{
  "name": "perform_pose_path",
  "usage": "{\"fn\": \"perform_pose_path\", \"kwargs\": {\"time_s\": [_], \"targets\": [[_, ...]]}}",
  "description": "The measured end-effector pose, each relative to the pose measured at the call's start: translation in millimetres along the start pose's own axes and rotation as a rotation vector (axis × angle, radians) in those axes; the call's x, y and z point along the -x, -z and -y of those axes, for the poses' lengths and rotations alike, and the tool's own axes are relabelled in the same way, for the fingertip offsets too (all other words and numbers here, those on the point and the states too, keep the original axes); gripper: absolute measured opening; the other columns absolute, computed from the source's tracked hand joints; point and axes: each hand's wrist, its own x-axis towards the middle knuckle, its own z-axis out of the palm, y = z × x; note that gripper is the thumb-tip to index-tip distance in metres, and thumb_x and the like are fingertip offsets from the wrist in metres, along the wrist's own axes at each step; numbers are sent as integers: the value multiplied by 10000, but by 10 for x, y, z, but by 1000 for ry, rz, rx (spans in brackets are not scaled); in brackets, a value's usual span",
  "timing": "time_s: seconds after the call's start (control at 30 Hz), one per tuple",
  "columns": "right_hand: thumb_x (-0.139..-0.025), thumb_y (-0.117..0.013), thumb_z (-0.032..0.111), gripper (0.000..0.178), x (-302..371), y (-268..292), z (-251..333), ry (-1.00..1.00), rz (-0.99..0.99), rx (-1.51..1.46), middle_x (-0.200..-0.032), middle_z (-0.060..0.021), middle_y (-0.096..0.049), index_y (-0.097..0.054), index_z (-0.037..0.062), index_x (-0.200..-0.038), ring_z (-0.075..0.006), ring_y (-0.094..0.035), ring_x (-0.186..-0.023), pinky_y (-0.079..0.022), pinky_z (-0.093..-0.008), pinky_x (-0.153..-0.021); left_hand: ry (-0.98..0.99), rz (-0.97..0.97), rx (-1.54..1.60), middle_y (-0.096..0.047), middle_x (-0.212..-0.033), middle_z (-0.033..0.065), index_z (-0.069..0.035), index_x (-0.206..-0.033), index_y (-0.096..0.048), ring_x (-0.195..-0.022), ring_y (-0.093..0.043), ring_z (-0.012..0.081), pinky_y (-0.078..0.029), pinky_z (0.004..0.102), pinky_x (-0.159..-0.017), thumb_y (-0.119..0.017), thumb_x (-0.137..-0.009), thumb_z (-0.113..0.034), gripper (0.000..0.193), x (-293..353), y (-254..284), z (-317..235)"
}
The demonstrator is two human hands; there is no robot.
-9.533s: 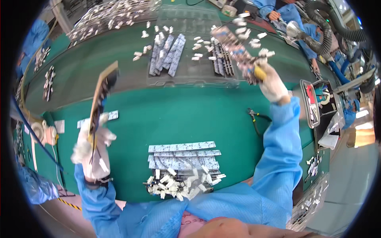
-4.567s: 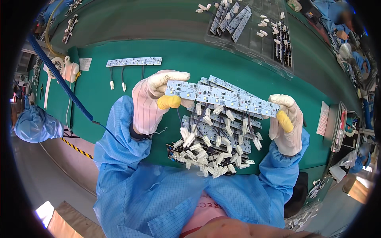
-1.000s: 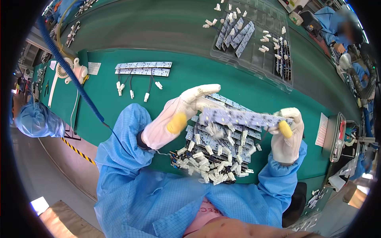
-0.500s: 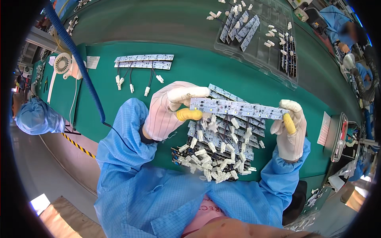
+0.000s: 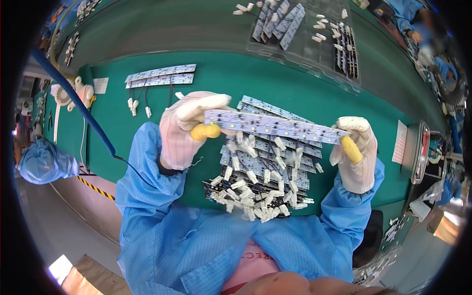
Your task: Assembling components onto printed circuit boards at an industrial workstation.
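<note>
Between both hands I hold up a long, narrow white LED circuit board (image 5: 275, 125), its component side facing me and its right end slightly lower. My left hand (image 5: 189, 125), in a striped white glove with a yellow thumb cover, pinches the left end. My right hand (image 5: 355, 152), gloved the same way, pinches the right end. Below and behind the held board lies a pile of similar LED boards (image 5: 307, 164), partly hidden by it. Their dark wires end in a heap of white plug connectors (image 5: 255, 199) near my body.
Two LED boards (image 5: 162, 74) with wired plugs lie at the left of the green mat. A clear plastic tray (image 5: 305, 64) with boards stands at the back. A white fan (image 5: 78, 93), a blue coiled hose (image 5: 78, 101) and a metal-rimmed box (image 5: 419, 152) flank the workspace.
My view has shifted, so the bench items sit further left and a little higher in the picture. Both hands still hold the board's ends, the board now tilting slightly more toward the right.
</note>
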Motion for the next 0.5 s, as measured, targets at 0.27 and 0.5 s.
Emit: {"fn": "perform_pose_path", "kwargs": {"time_s": [0.27, 0.5], "targets": [[-876, -622, 291, 344, 4, 35, 73, -1, 111, 138, -689, -27, -580, -562, 18, -1077, -68, -512, -522, -378, -202, -503, 57, -119, 222, -631, -1018, 177, 30, -1156, -563, -803, -653, 212, -528, 292, -709, -655, -855, -296, 453, -15, -25, 27], [-810, -713, 267, 401, 18, 26, 89, -67, 142, -97, -826, -70, -606, -564, -4, -1066, -74, -533, -537, -409, -194, -471, -65, -140, 140, -652, -944, 168, 39, -1174, -544, -754, -646, 187, -519, 269, -662, -614, -886, -296, 448, -35, -29, 134]]}}
